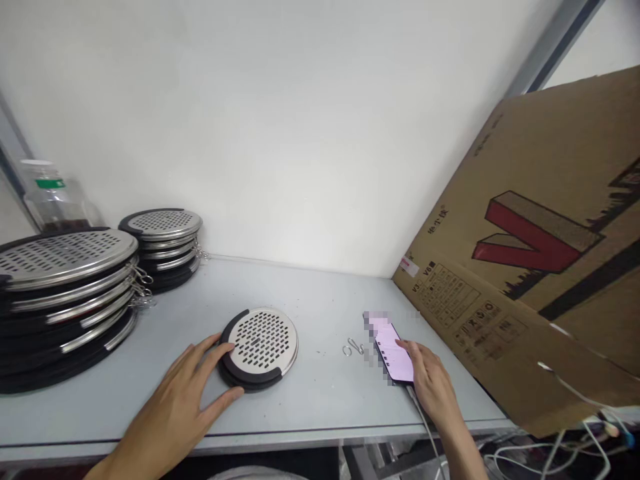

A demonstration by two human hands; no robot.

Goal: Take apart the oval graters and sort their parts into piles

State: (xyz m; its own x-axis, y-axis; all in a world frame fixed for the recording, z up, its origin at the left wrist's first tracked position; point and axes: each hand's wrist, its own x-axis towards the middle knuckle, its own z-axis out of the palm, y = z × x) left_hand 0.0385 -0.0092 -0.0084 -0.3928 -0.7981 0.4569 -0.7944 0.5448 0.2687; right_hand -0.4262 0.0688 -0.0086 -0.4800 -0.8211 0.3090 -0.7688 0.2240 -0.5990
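A round disc (264, 341) lies on the table, with a perforated metal top and a black band round part of its rim. My left hand (177, 393) is at its left side, fingers spread. The fingertips reach onto the black band, and the thumb is by the near edge. To the right is a smartphone (395, 353) with a pale pink lit screen, a cable at its near end. My right hand (433, 383) lies against its right edge, a fingertip over the screen; the other fingers are partly hidden. Between disc and phone are a small metal ring (347, 351) and a clip (357, 345).
Larger perforated discs with metal clips stand in a front stack (65, 307) and a rear stack (163, 247) on the left. Behind them is a clear bottle (55, 200). A large cardboard box (530, 253) leans along the right; white cables (555, 443) hang near it.
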